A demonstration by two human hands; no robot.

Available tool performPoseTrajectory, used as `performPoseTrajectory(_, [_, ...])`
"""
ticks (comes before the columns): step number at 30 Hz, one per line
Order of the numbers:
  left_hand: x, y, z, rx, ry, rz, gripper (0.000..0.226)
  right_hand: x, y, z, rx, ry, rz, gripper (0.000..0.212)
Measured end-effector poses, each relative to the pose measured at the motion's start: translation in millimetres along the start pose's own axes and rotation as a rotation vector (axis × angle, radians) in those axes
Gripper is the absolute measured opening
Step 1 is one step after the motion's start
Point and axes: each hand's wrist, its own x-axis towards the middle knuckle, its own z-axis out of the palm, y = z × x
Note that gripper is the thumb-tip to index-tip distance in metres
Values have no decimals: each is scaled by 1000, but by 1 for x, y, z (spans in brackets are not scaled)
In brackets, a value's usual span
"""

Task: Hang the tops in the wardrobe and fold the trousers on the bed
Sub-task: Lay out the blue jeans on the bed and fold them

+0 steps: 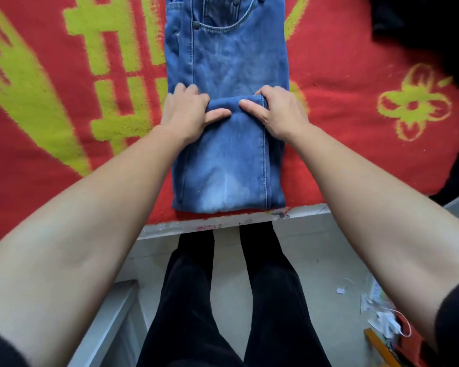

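Faded blue jeans (231, 62) lie lengthwise on the bed's red and yellow blanket (342, 102), waistband at the far end. The leg ends are folded back up over the thighs, and the fold sits near the bed's front edge. My left hand (188, 112) grips the left part of the leg hems, thumb on top and fingers curled under. My right hand (273, 109) holds the right part of the same hems, thumb on top and fingers wrapped over the edge.
A heap of dark clothing (421, 25) lies at the back right of the bed. The white bed frame edge (223, 226) runs just in front of my legs. Litter and a cable (387, 319) are on the floor at the right, a white ledge (112, 321) at the left.
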Motion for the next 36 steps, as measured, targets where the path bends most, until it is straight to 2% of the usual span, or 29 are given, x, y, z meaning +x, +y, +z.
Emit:
performPoseTrajectory(5, [34, -6, -23, 48, -112, 3, 72, 26, 1, -11, -103, -42, 54, 62])
performPoseTrajectory(7, [37, -3, -21, 62, -105, -38, 72, 25, -4, -9, -159, -4, 75, 61])
performPoseTrajectory(9, [27, 6, -15, 36, -4, -153, 76, 14, -10, -2, -207, 103, 65, 59])
performPoseTrajectory(11, [4, 15, -7, 30, 186, -163, 74, -5, -8, 6, -226, 311, -53, 55])
performPoseTrajectory(13, [-28, 18, 8, 39, 424, 3, 46, -31, 0, 11, -271, 472, -253, 47])
performPoseTrajectory(15, [-67, 13, 25, 68, 534, 213, 29, -67, 9, 17, -309, 425, -477, 46])
performPoseTrajectory(16, [-89, 9, 34, 99, 500, 291, 33, -88, 13, 21, -333, 335, -548, 52])
performPoseTrajectory(18, [-128, 3, 51, 157, 291, 390, 63, -128, 18, 33, -428, 93, -575, 79])
performPoseTrajectory(20, [-149, -2, 63, 250, 8, 394, 105, -148, 20, 47, -567, -124, -505, 106])
performPoseTrajectory(22, [-149, -4, 72, 357, -151, 344, 122, -149, 16, 60, -634, -187, -423, 118])
performPoseTrajectory(24, [-138, -2, 74, 335, -173, 310, 119, -140, 10, 66, -635, -176, -365, 118])
performPoseTrajectory(27, [-130, 0, 68, 258, -150, 320, 101, -129, 6, 68, -605, -205, -327, 110])
performPoseTrajectory(29, [-131, 3, 58, 209, -202, 307, 94, -131, 2, 59, -530, -234, -332, 102])
performPoseTrajectory(33, [-130, 11, 4, 45, -326, 276, 83, -133, -15, 4, -329, -366, -300, 75])
performPoseTrajectory(36, [-137, 25, -58, -88, -412, 218, 61, -137, -40, -58, -284, -415, -288, 50])
